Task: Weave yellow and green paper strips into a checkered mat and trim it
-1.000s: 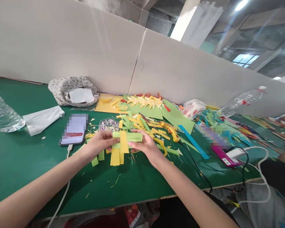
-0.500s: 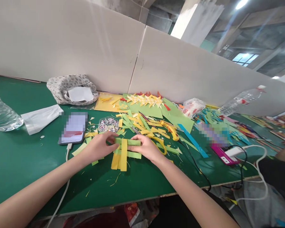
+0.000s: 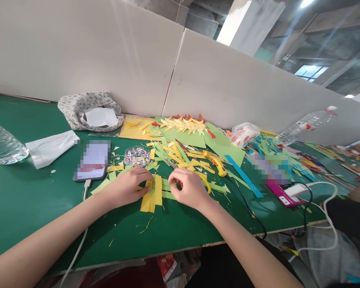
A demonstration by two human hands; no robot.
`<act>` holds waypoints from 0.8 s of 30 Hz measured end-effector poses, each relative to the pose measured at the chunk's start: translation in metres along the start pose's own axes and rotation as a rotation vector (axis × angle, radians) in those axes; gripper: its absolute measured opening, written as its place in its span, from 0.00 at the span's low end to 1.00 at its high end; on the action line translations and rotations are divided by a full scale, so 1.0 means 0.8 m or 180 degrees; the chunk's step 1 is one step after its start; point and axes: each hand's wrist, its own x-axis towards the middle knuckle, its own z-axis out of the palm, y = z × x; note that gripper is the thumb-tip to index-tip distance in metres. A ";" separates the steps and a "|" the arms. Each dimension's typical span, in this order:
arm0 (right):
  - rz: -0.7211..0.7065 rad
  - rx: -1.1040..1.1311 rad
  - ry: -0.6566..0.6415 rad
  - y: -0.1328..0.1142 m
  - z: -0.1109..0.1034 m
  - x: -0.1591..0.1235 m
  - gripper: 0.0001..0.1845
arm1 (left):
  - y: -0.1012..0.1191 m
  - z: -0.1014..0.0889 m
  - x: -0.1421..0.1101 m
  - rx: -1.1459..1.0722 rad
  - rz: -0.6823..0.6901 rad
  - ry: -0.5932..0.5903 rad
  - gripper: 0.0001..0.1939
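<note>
Yellow paper strips (image 3: pixel 158 192) point toward the person, left hand (image 3: pixel 123 189) nearer, at their edge, right hand (image 3: pixel 190 190) curled by crossing green paper strips (image 3: pixel 167 195), either grip's hold impossible to tell.

Flat rectangular bench (image 3: pixel 63 224), deep green. Broad upright partition panels (image 3: pixel 93 52), plain off-white. Crumpled cloth bag (image 3: pixel 73 110), whitish with small grey motifs. Long flat paper strips (image 3: pixel 158 190) by the hands, yellow and light green. Spiky woven paper piece (image 3: pixel 183 125), yellow-and-white check. Slim rectangular power strip (image 3: pixel 283 197), magenta.
</note>
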 end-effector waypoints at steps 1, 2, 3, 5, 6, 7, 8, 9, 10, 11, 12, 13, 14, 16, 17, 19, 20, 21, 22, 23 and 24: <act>-0.0212 0.0111 -0.0228 -0.003 0.001 -0.002 0.10 | -0.001 0.001 0.000 0.0014 0.0025 -0.0037 0.11; -0.0406 0.0244 -0.0420 -0.006 0.002 -0.003 0.11 | -0.001 0.002 0.000 0.0024 0.0053 -0.0078 0.12; -0.0541 0.0392 -0.0532 -0.009 0.003 -0.004 0.12 | -0.001 0.003 0.000 0.0026 0.0081 -0.0098 0.12; -0.0561 0.0690 -0.0480 -0.015 0.004 -0.004 0.16 | -0.001 0.002 0.000 0.0015 0.0128 -0.0096 0.12; -0.0459 0.0798 -0.0369 -0.016 0.005 -0.002 0.18 | -0.001 0.002 0.000 0.0006 0.0135 -0.0087 0.12; -0.0324 0.0854 -0.0261 -0.016 0.005 -0.001 0.18 | 0.000 0.002 0.000 0.0002 0.0129 -0.0074 0.12; -0.0189 0.0848 -0.0189 -0.015 0.006 0.001 0.17 | 0.001 0.002 0.000 0.0005 0.0115 -0.0053 0.12; -0.0076 0.0782 -0.0164 -0.012 0.006 0.003 0.15 | 0.002 0.002 0.000 0.0017 0.0107 -0.0049 0.12; 0.0004 0.0675 -0.0183 -0.008 0.007 0.004 0.13 | 0.003 0.002 0.000 0.0036 0.0112 -0.0053 0.12; 0.0056 0.0551 -0.0214 -0.004 0.008 0.004 0.10 | 0.003 0.002 0.000 0.0063 0.0122 -0.0055 0.13; 0.0085 0.0427 -0.0237 0.001 0.010 0.004 0.08 | 0.003 0.002 0.000 0.0094 0.0138 -0.0057 0.13; 0.0098 0.0318 -0.0249 0.006 0.012 0.004 0.08 | 0.003 0.002 0.000 0.0128 0.0158 -0.0057 0.14; 0.0102 0.0233 -0.0249 0.010 0.014 0.004 0.09 | 0.003 0.002 0.000 0.0164 0.0176 -0.0065 0.14; 0.0065 0.0140 -0.0244 0.017 0.018 0.004 0.09 | 0.001 0.002 -0.001 0.0224 0.0207 -0.0080 0.14; 0.0024 0.0117 -0.0248 0.019 0.020 0.004 0.08 | 0.001 0.002 -0.001 0.0240 0.0225 -0.0093 0.14; -0.0083 0.0076 -0.0215 0.020 0.022 0.006 0.06 | 0.000 0.002 -0.001 0.0243 0.0259 -0.0115 0.14; -0.0139 0.0042 -0.0182 0.020 0.023 0.007 0.05 | 0.001 0.001 -0.001 0.0242 0.0266 -0.0117 0.15; -0.0190 -0.0004 -0.0149 0.020 0.023 0.008 0.05 | 0.001 0.000 -0.001 0.0245 0.0268 -0.0119 0.15; -0.0227 -0.0053 -0.0119 0.019 0.023 0.009 0.05 | 0.002 -0.001 -0.001 0.0254 0.0259 -0.0127 0.15; -0.0239 -0.0097 -0.0092 0.018 0.022 0.009 0.05 | 0.002 -0.001 -0.001 0.0266 0.0250 -0.0138 0.15; -0.0220 -0.0130 -0.0076 0.017 0.020 0.009 0.05 | 0.003 -0.002 -0.001 0.0275 0.0245 -0.0149 0.15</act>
